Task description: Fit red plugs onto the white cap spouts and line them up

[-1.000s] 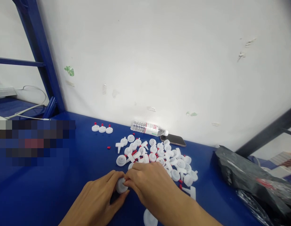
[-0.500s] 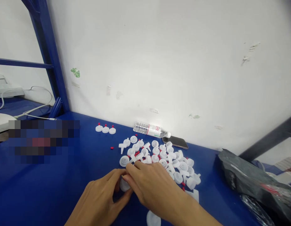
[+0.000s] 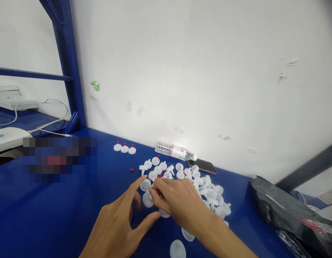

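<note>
My right hand (image 3: 179, 199) is closed in a pinch at the edge of a white plastic spout cap (image 3: 147, 199); its fingers hide the cap's narrow part. Just left of that cap, my left hand (image 3: 119, 216) is open, thumb and forefinger spread with a gap between them. Beyond my fingers lies a loose pile of white spout caps (image 3: 211, 194), mixed with small red tips (image 3: 160, 176). One cap (image 3: 145, 185) rests by my left forefinger, and a round white piece (image 3: 178, 248) lies near the front edge of view.
Three white caps with red tips (image 3: 124, 148) stand upright in a row at the back left. A plastic bottle (image 3: 176, 151) and a phone (image 3: 202, 166) lie along the wall. At right is a dark grey plastic bag (image 3: 279, 200). One red tip (image 3: 131, 170) lies apart.
My left hand has opened and drawn away from the cap that both hands were around. The cap now shows more, at my right fingertips. The view has shifted slightly.
</note>
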A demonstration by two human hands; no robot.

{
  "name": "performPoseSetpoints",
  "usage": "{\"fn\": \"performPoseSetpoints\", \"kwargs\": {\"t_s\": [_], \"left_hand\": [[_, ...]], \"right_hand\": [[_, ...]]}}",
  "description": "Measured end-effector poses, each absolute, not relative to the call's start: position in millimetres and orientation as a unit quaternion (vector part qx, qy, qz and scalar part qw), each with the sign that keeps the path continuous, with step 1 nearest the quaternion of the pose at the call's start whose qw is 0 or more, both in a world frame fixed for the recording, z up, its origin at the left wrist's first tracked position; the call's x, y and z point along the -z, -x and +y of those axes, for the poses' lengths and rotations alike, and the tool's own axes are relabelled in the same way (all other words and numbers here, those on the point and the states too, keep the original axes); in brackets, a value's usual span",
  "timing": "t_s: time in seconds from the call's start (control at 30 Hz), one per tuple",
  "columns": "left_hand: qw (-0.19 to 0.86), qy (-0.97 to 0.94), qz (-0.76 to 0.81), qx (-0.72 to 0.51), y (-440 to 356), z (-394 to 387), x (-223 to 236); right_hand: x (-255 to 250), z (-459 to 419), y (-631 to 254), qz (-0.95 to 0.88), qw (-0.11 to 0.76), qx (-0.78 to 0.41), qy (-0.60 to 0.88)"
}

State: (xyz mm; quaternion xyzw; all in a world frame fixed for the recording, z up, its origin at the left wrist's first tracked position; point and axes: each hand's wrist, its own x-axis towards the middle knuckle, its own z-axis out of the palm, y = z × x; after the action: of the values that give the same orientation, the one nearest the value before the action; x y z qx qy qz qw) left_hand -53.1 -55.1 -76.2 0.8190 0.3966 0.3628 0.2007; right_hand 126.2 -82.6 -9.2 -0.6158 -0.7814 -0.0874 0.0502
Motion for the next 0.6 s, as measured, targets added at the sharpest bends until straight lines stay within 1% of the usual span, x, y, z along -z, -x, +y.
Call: {"fn": "performPoseSetpoints", "kwargs": {"t_s": [0.13,0.3,0.47,0.6], "left_hand": [[0.285,-0.783,0.424,-0.354,54,-62,62],[0.296,-0.777,0.444,-0.333,53,-65,54],[0.285,-0.79,0.446,-0.309,54,-61,58],[0.285,-0.802,0.44,-0.288,55,-57,61]], "right_hand": [[5,-67,-140,-0.752,0.078,0.079,0.65],[-9,-28,-149,-0.739,0.074,0.105,0.661],[-18,34,-146,-0.743,0.024,0.109,0.66],[-11,78,-135,-0.75,-0.029,0.092,0.655]]}}
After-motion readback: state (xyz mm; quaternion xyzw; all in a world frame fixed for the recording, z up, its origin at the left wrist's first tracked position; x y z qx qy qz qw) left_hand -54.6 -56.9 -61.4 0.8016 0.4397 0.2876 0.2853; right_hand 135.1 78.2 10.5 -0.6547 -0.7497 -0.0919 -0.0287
